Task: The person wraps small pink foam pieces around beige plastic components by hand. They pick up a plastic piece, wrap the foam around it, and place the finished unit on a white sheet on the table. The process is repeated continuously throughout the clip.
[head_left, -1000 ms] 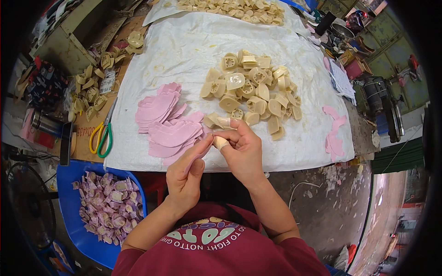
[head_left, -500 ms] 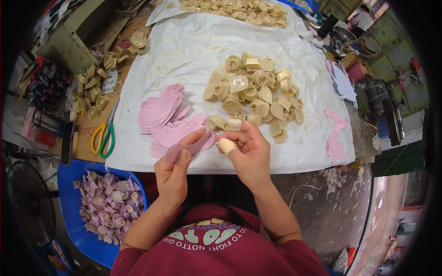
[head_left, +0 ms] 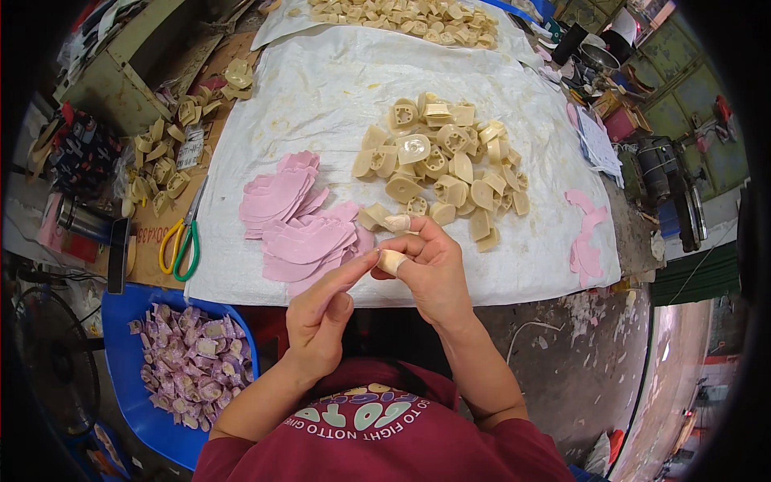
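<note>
My left hand (head_left: 323, 321) reaches in from the lower left, its fingers stretched out and its thumb apart, with nothing visible in it. Its fingertips touch the thumb of my right hand (head_left: 438, 281). The right fingers are bent but apart, and I see nothing held in them. Pale coverings wrap the right thumb and one right finger. Just beyond the left hand lie stacked pink cut sheets (head_left: 309, 245), flat and overlapping. Beyond the right hand is a heap of beige molded heel-shaped pieces (head_left: 462, 173), some with hollow undersides showing.
A white sheet (head_left: 297, 88) covers the table. Scissors (head_left: 186, 241) with yellow and green handles lie left, near more beige pieces (head_left: 161, 161). A blue tub (head_left: 128, 377) holds purplish wrapped pieces. Curved pink scraps (head_left: 586, 241) lie at right.
The pink piece that was in my left hand no longer shows there. My left hand has moved right, so its fingertips now meet the right thumb. The right hand has shifted slightly left.
</note>
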The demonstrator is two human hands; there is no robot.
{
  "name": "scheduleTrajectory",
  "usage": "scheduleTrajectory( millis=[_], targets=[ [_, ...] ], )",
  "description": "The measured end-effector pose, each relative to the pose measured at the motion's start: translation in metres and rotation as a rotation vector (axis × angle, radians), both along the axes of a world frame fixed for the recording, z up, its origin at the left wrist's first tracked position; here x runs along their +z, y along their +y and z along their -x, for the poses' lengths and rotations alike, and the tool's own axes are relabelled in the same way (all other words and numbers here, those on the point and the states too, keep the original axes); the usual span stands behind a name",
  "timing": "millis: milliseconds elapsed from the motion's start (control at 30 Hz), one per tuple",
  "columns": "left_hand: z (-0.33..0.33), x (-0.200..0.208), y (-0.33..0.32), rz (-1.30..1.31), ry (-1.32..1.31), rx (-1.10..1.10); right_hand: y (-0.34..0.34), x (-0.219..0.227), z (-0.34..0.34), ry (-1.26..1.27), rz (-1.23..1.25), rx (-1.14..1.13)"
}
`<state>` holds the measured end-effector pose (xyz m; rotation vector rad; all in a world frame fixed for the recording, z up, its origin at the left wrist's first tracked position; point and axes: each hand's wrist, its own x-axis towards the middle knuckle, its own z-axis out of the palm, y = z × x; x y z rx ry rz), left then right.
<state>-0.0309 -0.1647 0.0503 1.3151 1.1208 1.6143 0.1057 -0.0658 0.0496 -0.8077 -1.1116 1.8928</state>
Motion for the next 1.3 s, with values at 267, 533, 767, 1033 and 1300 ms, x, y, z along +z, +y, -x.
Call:
scheduleTrajectory(
  millis=[267,533,767,1033,1300],
  targets=[
    [0.019,0.001,0.001,0.369,-0.64,0.012,-0.003,-0.018,-0.016,-0.34,-0.609,-0.004],
    [0.027,-0.002,0.007,0.503,-0.819,-0.075,0.006,-0.016,-0.03,-0.028,-0.292,0.111],
    [0.017,-0.004,0.009,0.483,-0.843,0.01,-0.014,-0.027,-0.015,-0.297,-0.52,0.006],
    [0.024,-0.005,0.002,0.521,-0.879,-0.089,-0.011,-0.039,-0.027,-0.185,-0.369,0.14],
    [0.016,-0.011,-0.004,0.583,-0.772,-0.067,-0.007,-0.033,-0.061,-0.194,-0.216,0.313]
  ],
)
